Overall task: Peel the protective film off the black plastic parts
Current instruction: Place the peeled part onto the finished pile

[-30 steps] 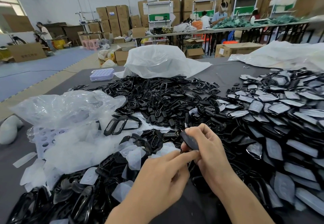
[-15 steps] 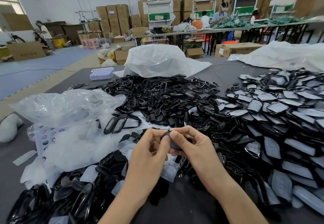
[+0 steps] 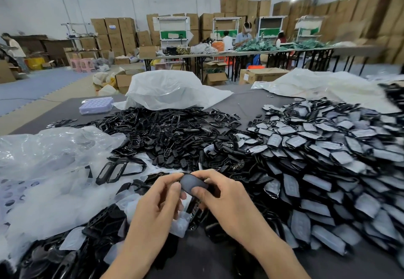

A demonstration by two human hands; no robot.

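I hold one small black plastic part [image 3: 192, 183] with a greyish film face between both hands, above the table's near middle. My right hand [image 3: 227, 204] pinches it with thumb on top and fingers behind. The fingertips of my left hand [image 3: 161, 202] pinch its left end. To the right spreads a big heap of film-covered parts [image 3: 328, 158]. A heap of bare glossy black parts [image 3: 166, 132] lies behind my hands. Loose clear film pieces [image 3: 181, 222] lie under my left hand.
Crumpled clear plastic bags [image 3: 54, 154] cover the table's left side, and a white bag [image 3: 168, 90] sits at the back. A lilac tray [image 3: 96, 105] stands at the far left. More black parts [image 3: 65, 252] lie near the front left. People work at distant tables.
Both hands have risen slightly with the part between them. The left fingertips moved onto the part's left end, and the grey film face now shows toward me.
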